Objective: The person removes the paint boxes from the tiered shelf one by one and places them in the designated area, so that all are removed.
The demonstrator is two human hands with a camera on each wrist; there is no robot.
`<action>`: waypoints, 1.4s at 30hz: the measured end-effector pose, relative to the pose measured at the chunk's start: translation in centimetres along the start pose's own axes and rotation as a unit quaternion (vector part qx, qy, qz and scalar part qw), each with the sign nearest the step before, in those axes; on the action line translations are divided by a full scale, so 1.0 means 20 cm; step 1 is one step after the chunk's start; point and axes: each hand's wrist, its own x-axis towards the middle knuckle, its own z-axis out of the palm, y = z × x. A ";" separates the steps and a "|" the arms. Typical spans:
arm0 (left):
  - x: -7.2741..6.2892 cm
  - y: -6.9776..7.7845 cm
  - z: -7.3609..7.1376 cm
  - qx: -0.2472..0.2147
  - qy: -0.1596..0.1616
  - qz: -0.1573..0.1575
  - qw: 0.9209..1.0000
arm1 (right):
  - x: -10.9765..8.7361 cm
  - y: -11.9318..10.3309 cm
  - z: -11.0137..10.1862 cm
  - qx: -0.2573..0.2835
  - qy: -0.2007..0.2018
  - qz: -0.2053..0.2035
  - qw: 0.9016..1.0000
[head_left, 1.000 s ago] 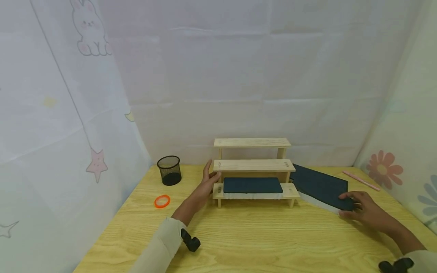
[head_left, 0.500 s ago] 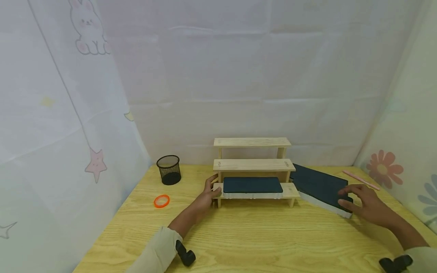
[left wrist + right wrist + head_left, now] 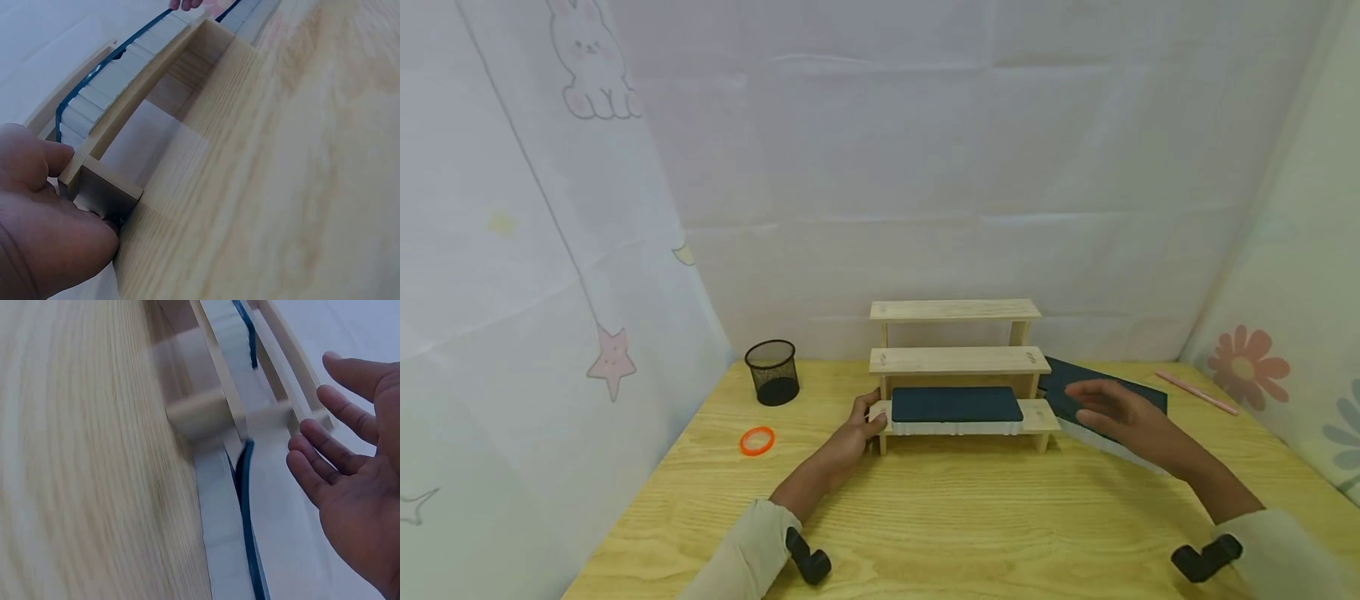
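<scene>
A three-tier wooden step shelf (image 3: 958,360) stands on the table, and my left hand (image 3: 848,435) grips the left end of its lowest step. In the left wrist view the thumb lies over the plank's end and the other fingers are mostly hidden. On that step lies a dark blue flat-topped block (image 3: 957,405) with a whitish ribbed side. My right hand (image 3: 1138,425) is off the table with its fingers spread and nothing in them. Behind it in the head view, partly covered, lies a larger dark blue slab (image 3: 1071,375) with a whitish side, close by the shelf's right end.
A black mesh pen cup (image 3: 772,372) stands at the back left. An orange ring (image 3: 757,441) lies in front of it. Toward the back right is a pink pen-like stick (image 3: 1197,392). Printed cloth (image 3: 865,167) hangs behind and along both sides of the wooden table (image 3: 970,517).
My right hand has let go of the large dark blue slab and moved left over it, toward the shelf. My left hand has slid down to the lowest step's end.
</scene>
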 end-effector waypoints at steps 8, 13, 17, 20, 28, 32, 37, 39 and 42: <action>0.00 0.00 0.00 0.000 0.000 0.004 1.000 | 0.16 -0.01 0.13 0.064 -0.065 0.008 0.996; 0.00 0.01 0.01 0.001 -0.003 0.001 1.000 | 0.20 -0.02 0.20 0.055 -0.079 -0.008 0.995; 0.00 0.01 0.01 -0.002 -0.003 0.002 1.000 | 0.23 -0.04 0.23 0.042 -0.077 -0.022 0.996; 0.00 0.01 0.00 -0.003 -0.001 0.004 1.000 | 0.25 -0.03 0.26 0.033 -0.072 -0.022 0.997; 0.00 0.01 0.00 -0.002 -0.001 0.006 1.000 | 0.28 -0.02 0.32 0.005 -0.062 -0.032 0.998; 0.00 0.00 0.00 -0.002 0.000 0.005 1.000 | 0.29 -0.02 0.34 -0.020 -0.045 -0.044 0.998; 0.01 -0.01 0.00 -0.001 -0.003 0.004 1.000 | 0.28 -0.04 0.34 -0.010 -0.039 -0.062 0.997; 0.01 -0.01 0.00 -0.002 -0.002 0.003 1.000 | 0.28 -0.05 0.34 0.003 -0.037 -0.071 0.997; 0.01 0.00 0.00 -0.001 0.001 0.002 1.000 | 0.29 -0.06 0.34 0.031 -0.035 -0.065 0.997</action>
